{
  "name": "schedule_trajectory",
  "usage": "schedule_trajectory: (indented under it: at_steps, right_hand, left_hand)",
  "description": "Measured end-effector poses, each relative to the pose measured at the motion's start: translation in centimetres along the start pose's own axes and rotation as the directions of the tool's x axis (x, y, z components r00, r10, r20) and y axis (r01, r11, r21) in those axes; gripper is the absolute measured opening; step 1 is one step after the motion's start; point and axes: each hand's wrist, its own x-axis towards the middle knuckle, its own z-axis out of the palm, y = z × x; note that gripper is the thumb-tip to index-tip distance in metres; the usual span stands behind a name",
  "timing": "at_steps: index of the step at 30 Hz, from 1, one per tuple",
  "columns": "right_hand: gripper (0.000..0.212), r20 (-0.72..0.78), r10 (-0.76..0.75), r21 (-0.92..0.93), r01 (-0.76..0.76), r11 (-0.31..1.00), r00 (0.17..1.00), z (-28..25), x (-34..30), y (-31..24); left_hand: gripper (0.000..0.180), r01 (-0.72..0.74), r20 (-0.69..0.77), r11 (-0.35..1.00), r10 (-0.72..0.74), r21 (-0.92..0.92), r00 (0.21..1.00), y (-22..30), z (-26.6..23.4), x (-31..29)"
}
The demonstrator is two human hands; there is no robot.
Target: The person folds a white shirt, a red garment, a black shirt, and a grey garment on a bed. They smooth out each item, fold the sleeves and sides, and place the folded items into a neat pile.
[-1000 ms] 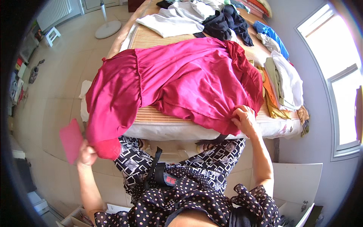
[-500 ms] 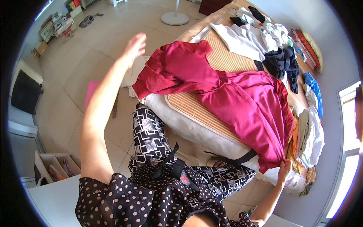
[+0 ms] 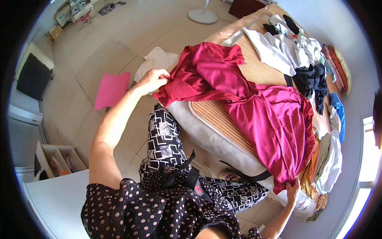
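Note:
A large magenta garment (image 3: 254, 103) lies spread across the bed (image 3: 215, 131), over a woven mat (image 3: 223, 115). My left hand (image 3: 153, 79) grips the garment's bunched edge at the bed's near left corner. My right hand (image 3: 293, 187) holds the garment's other end where it hangs over the bed's front edge at the lower right. The cloth stretches between both hands.
Piled clothes (image 3: 294, 51) cover the far side of the bed, with more folded pieces (image 3: 330, 159) at the right. A pink cloth (image 3: 112, 89) and a white cloth (image 3: 157, 59) lie on the tiled floor. A fan base (image 3: 203, 16) stands beyond. A low shelf (image 3: 55, 159) sits at left.
My left arm came down from a raised, open position and now grips the garment's left edge. My right hand still holds the other end. The view has swung slightly.

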Motion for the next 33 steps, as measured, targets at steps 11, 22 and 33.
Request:
schedule_trajectory:
  at_steps: [11,22,33]
  right_hand:
    - [0.024,-0.309,0.211,0.113,-0.184,0.976,0.927,1.3,2.9,12.5]
    - [0.025,0.040,0.492,0.178,-0.491,0.853,0.869,-1.1,1.5,5.8]
    - [0.034,-0.156,-0.127,0.980,0.170,0.108,0.980,-19.3,15.3,2.6]
  left_hand:
    - [0.009,0.152,-0.038,0.945,-0.170,-0.290,0.985,-8.4,-6.3,-10.4]
    - [0.050,-0.072,-0.103,0.997,0.070,-0.011,0.992,5.0,0.7,7.0]
    - [0.027,-0.144,-0.239,0.986,0.161,0.086,0.957,11.6,-4.3,10.1]
